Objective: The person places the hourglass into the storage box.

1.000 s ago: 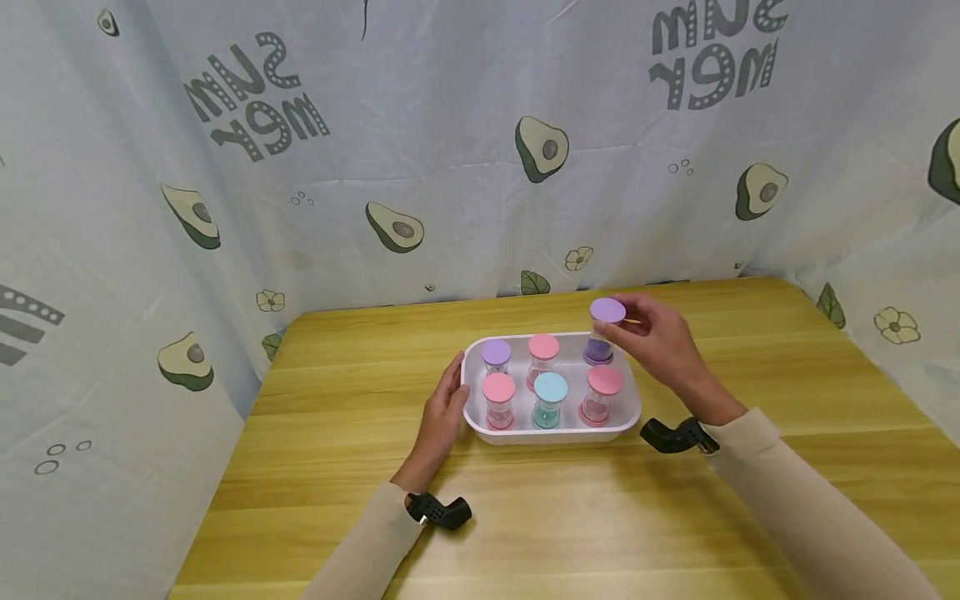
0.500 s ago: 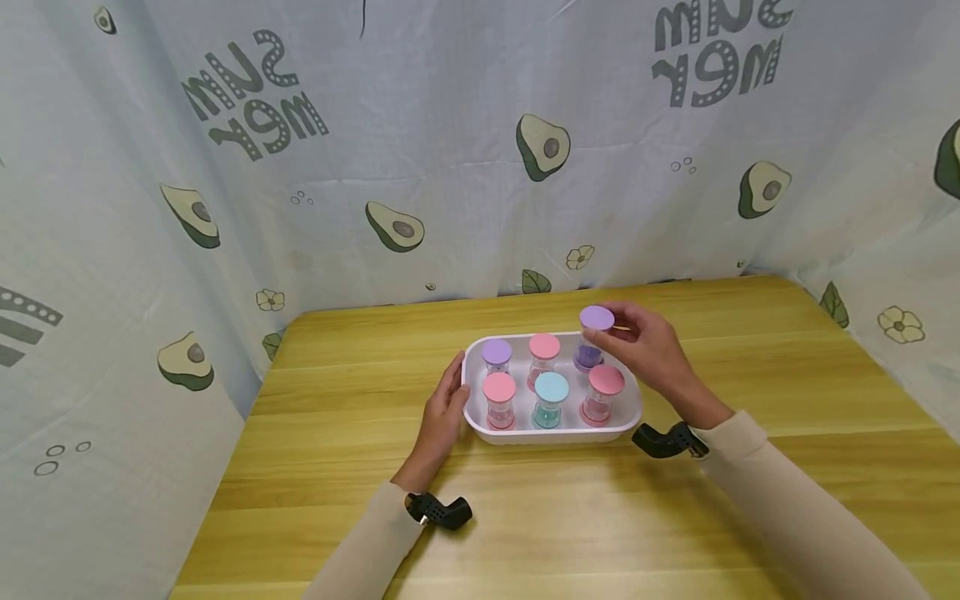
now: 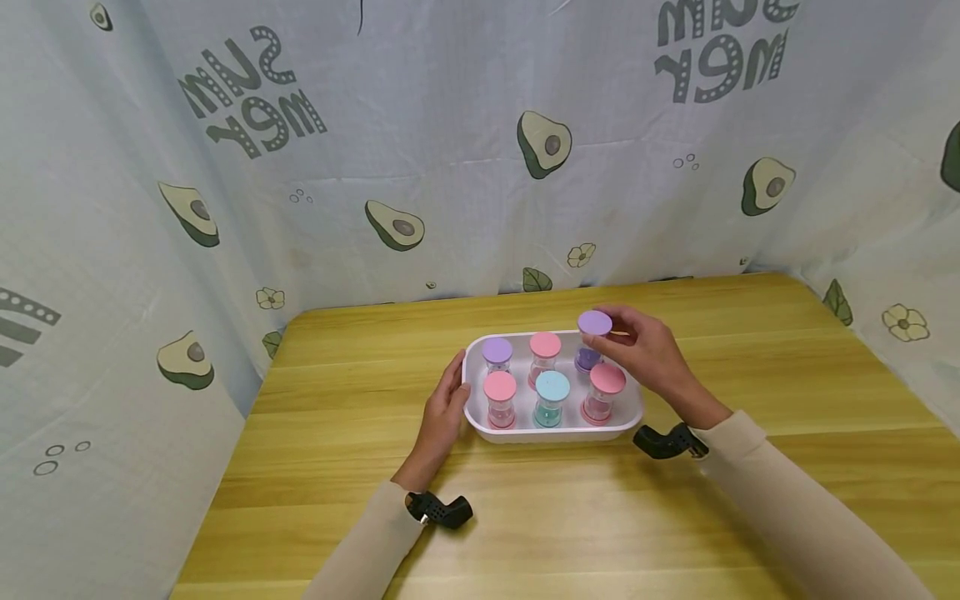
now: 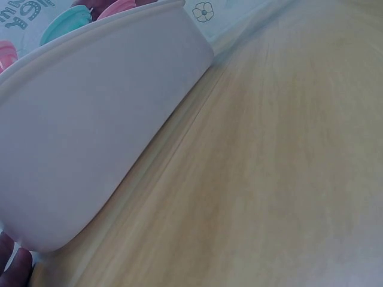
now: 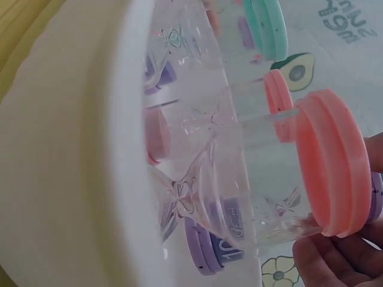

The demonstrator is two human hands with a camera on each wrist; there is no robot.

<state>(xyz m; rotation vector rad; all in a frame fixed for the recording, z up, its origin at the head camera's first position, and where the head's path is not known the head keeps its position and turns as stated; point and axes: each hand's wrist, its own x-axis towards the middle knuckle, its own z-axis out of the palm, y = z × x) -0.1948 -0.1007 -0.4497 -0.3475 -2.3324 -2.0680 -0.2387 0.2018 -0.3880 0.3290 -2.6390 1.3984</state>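
A white tray (image 3: pixel 555 436) holds several small sand timers standing upright. My left hand (image 3: pixel 441 414) grips the tray's left end, its thumb near the rim. My right hand (image 3: pixel 651 350) pinches the top of a purple sand timer (image 3: pixel 595 322) in the tray's back right corner. In the right wrist view, this timer's purple base (image 5: pixel 209 245) shows low, behind clear plastic. Its front neighbour is a pink sand timer (image 3: pixel 607 379). A blue sand timer (image 3: pixel 552 387) and another pink timer (image 3: pixel 500 387) stand along the front; a purple timer (image 3: pixel 497 350) and a pink timer (image 3: pixel 545 344) stand behind.
The tray rests on a wood-grain table (image 3: pixel 540 508). Beyond the table's back edge hangs a pale curtain (image 3: pixel 465 175) printed with avocados and lettering. A black camera mount sits on each wrist.
My right hand has moved a little left and lower with the purple sand timer, shifting it toward the pink back-row timer. My left hand has stayed at the tray's end.
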